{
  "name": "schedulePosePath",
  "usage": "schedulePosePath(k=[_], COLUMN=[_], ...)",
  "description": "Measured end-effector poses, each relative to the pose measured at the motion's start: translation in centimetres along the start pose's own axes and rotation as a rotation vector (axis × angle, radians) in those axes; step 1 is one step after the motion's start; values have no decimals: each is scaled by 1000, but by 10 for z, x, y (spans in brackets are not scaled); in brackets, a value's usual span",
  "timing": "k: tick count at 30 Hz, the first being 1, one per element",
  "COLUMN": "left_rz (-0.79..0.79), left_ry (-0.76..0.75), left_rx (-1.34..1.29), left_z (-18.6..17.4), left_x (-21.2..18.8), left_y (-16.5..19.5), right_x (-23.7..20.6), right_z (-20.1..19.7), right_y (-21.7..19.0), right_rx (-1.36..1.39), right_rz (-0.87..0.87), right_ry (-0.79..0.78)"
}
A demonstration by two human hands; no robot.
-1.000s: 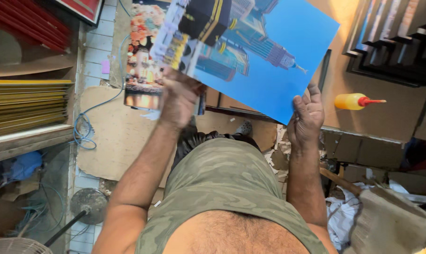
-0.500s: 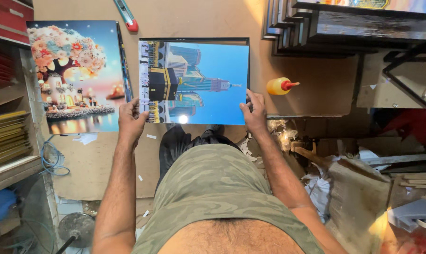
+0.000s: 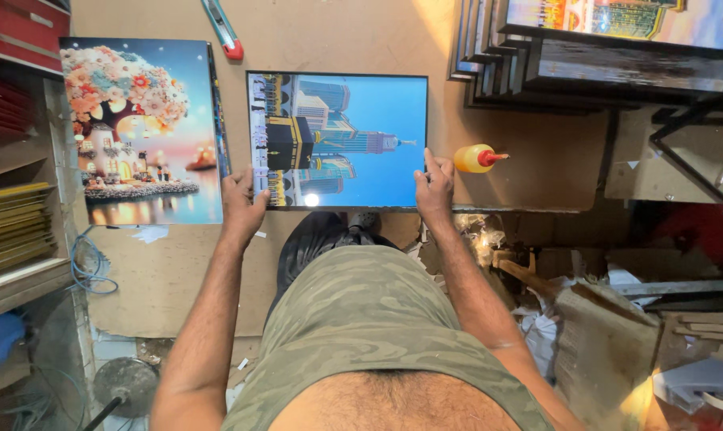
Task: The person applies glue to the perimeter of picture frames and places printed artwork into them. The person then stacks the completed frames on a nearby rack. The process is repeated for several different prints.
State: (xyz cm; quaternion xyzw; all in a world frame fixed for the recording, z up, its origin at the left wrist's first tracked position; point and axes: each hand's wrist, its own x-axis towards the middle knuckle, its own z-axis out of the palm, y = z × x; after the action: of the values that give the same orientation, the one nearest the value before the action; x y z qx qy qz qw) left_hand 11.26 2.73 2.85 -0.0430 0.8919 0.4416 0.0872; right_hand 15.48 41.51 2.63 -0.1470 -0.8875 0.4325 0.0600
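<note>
Yellow glue bottle [image 3: 476, 158], red nozzle, lying on tabletop; no labels, signs, screens.

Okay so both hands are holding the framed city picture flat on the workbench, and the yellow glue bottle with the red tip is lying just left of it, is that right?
Not quite. In the head view both the left hand and right hand do hold the framed city picture flat on the workbench, but the yellow glue bottle with the red tip lies just to its right, not its left.

Picture-framing workshop: stacked black frames [image 3: 537, 72], glue bottle [image 3: 477, 158], scraps.
</note>
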Motion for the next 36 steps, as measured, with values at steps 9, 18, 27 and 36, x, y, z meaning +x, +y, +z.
schedulePosePath(k=[9, 18, 27, 36], left_rz=[162, -51, -103, -31], left_ry=[14, 7, -19, 15], left_rx=[182, -43, -45, 5], left_z=[-7, -23, -22, -8], left_x=[7, 3, 14, 7], left_y=[-17, -32, -34, -33], right_x=[-14, -52, -47, -42], right_z=[8, 9, 12, 9], right_y=[-17, -2, -9, -19], right_rx=[-163, -37, 98, 15], right_rz=[39, 343, 399, 327], right_ry=[72, 80, 67, 102])
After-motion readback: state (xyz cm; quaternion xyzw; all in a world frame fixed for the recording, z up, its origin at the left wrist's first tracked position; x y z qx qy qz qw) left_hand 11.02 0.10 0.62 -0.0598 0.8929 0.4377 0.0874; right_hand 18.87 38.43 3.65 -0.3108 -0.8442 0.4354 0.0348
